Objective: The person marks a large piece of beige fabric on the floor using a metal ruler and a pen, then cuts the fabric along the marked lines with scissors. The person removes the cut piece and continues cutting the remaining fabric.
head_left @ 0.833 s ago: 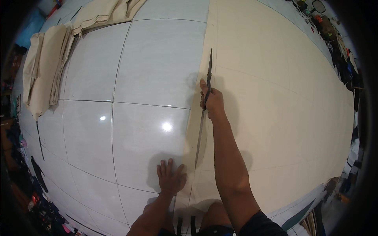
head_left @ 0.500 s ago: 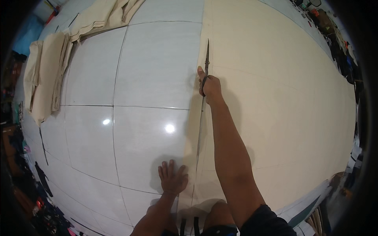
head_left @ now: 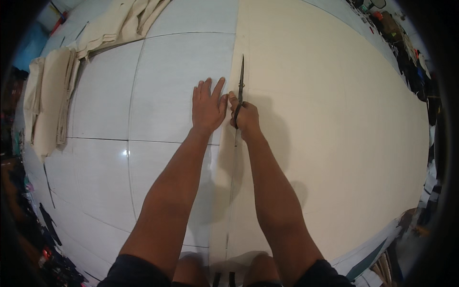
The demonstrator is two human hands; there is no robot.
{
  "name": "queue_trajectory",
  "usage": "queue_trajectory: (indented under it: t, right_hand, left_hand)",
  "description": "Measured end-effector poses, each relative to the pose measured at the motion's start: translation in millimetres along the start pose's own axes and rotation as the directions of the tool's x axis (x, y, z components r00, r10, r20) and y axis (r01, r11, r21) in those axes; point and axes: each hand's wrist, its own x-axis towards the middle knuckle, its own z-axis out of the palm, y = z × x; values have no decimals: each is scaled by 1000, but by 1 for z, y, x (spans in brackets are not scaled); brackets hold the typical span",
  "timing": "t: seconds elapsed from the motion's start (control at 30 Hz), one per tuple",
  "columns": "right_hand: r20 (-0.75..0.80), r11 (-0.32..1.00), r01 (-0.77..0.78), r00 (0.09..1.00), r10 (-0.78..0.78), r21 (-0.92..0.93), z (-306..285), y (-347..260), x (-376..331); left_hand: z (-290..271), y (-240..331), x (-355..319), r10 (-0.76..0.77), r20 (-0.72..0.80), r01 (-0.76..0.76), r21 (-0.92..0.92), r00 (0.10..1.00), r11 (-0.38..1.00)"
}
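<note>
A large sheet of cream fabric (head_left: 334,134) lies flat over the right half of the tiled floor. My right hand (head_left: 247,120) is closed round the handles of dark scissors (head_left: 241,85), whose blades point away from me along the sheet near its left edge. Behind the scissors a long cut runs back toward my knees, parting a narrow strip (head_left: 221,210) from the rest. Fingers spread, my left hand (head_left: 208,107) rests on the white tiles just left of the strip, its thumb at or close to the fabric's edge.
Folded cream cloth (head_left: 52,98) lies at the left, and more bunched cloth (head_left: 119,26) lies at the far left. Dark clutter (head_left: 406,52) lines the far right side. White floor tiles (head_left: 174,91) with dark joints extend to the left of the sheet.
My left hand has moved forward from near my knees to beside the scissors. The right hand still grips the scissors. The whole view has shifted slightly.
</note>
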Motion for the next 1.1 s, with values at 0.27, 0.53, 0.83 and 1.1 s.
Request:
queue_trajectory:
  t: [0.27,0.53,0.83,1.1]
  right_hand:
    - [-22,993,-55,998,53,-100,-4,4,1]
    - [-3,990,-133,991,133,-53,-4,-37,22]
    - [-12,994,-97,995,97,-45,-5,-36,37]
    - [4,991,-133,991,133,9,-3,-61,63]
  left_hand:
    - [14,0,-1,-6,181,-11,94,983,996]
    - [6,2,9,-41,176,35,34,983,999]
    - [9,4,13,-66,201,60,36,977,998]
    - [6,4,14,-88,266,75,59,960,995]
